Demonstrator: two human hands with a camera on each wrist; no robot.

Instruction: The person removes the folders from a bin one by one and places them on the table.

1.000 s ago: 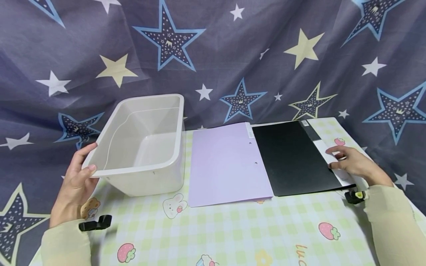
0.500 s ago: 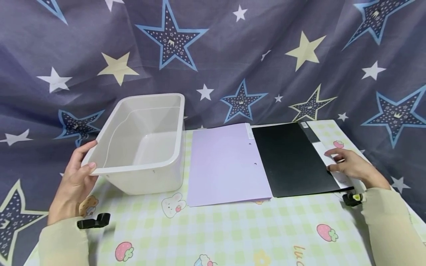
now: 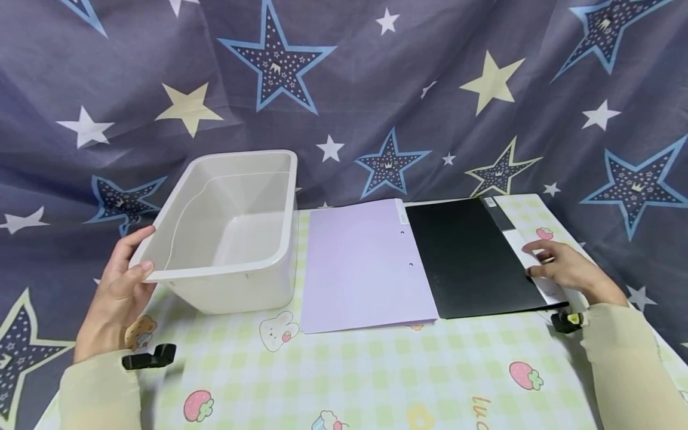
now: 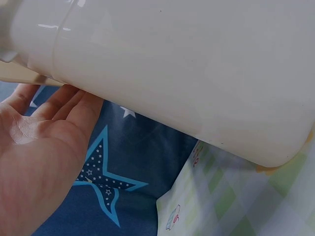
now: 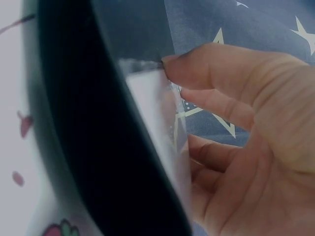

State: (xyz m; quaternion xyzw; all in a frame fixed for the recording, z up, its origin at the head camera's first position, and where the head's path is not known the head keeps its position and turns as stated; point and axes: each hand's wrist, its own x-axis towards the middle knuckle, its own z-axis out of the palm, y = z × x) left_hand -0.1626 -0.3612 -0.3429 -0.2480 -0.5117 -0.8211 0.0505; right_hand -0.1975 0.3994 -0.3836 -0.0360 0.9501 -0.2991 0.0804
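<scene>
A white plastic bin (image 3: 215, 292) stands at the left of the table, its hollow facing up toward me. My left hand (image 3: 119, 289) grips its near left rim corner, thumb on top of the rim and the fingers around the outside; in the left wrist view the fingers reach up to the bin wall (image 4: 162, 73). At the right lies a closed black file folder (image 3: 478, 263) with a white label strip along its spine. My right hand (image 3: 572, 269) holds that spine, index finger and thumb apart on it. A lilac file folder (image 3: 365, 269) lies flat between bin and black folder.
The table wears a green-checked cloth (image 3: 344, 376) with printed strawberries and a rabbit. Right behind the bin and folders hangs a dark blue star-patterned curtain (image 3: 344, 77). The bin's right wall stands close to the lilac folder's left edge.
</scene>
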